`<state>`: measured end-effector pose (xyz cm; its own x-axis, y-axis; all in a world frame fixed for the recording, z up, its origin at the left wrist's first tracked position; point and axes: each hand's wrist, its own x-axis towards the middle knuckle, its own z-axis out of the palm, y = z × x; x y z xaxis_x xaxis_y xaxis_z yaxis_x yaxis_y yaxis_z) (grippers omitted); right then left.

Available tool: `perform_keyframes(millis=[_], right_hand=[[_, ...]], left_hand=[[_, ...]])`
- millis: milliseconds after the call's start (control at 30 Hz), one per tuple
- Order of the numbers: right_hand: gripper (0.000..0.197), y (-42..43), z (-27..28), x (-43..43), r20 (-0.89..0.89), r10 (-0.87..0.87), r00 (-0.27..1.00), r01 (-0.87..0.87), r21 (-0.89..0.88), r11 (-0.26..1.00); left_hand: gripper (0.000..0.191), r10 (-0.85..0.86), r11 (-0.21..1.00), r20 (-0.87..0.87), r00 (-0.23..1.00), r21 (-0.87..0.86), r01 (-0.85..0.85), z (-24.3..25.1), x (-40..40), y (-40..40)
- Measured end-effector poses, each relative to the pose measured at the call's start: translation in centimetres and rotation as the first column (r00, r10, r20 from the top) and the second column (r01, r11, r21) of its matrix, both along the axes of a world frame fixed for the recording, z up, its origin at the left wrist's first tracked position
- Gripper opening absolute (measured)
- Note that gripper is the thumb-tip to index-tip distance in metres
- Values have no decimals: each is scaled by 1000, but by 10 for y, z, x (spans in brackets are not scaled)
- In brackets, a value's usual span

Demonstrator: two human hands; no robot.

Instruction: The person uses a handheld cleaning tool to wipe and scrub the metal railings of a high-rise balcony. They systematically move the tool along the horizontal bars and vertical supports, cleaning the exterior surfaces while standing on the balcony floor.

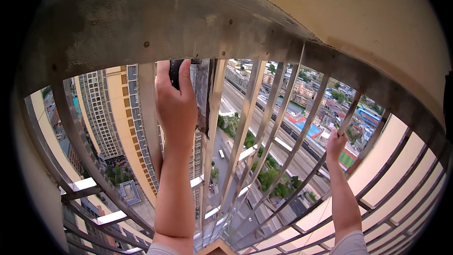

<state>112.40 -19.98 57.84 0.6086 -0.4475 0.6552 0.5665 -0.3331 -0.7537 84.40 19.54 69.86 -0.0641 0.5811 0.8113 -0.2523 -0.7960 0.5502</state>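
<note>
My left hand (177, 102) is raised in the middle of the view, just below a broad grey metal beam (184, 24). Its fingers wrap around the black, white-specked handle (175, 74) of what looks like a plastering trowel. The trowel's smeared grey blade (202, 95) hangs to the right of the hand, close beside an upright metal bar (216, 92); whether they touch cannot be told. The beam's lower edge hides the top of the tool. On the right, my right hand (336, 145) is closed around a slim bar (348, 113) of the metal window cage.
Metal bars with short cross-pieces (112, 217) surround me on the left, front and right. Screw heads (146, 44) dot the beam. A beige wall (371, 14) rises at upper right. Far below, through the gaps, lie a road (221, 170), railway tracks (254, 113) and high-rise buildings (102, 113).
</note>
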Motion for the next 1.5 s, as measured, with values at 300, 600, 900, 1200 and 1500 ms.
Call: perform_keyframes(millis=[300, 600, 900, 1200, 1500], right_hand=[[31, -8, -9, 17, 35, -41, 999, 42, -13, 999], [33, -13, -16, 31, 59, -31, 998, 31, -7, 999], [32, -4, -9, 17, 11, 9, 1000, -10, 29, 1000], [33, 1, -6, 12, 50, 86, 995, -89, 45, 995], [29, -4, -13, 26, 148, 112, 983, -120, 45, 992]], left_hand=[[27, 34, 999, -10, 999, 4, -34, 0, -1, -6], [25, -8, 1000, 10, 1000, 5, 8, 0, -5, -4], [30, 1, 1000, -12, 1000, 10, -1, 12, -7, -1], [24, 225, 974, -95, 970, 19, -224, 22, 5, 18], [31, 91, 995, 35, 995, 41, -92, 18, 2, 9]])
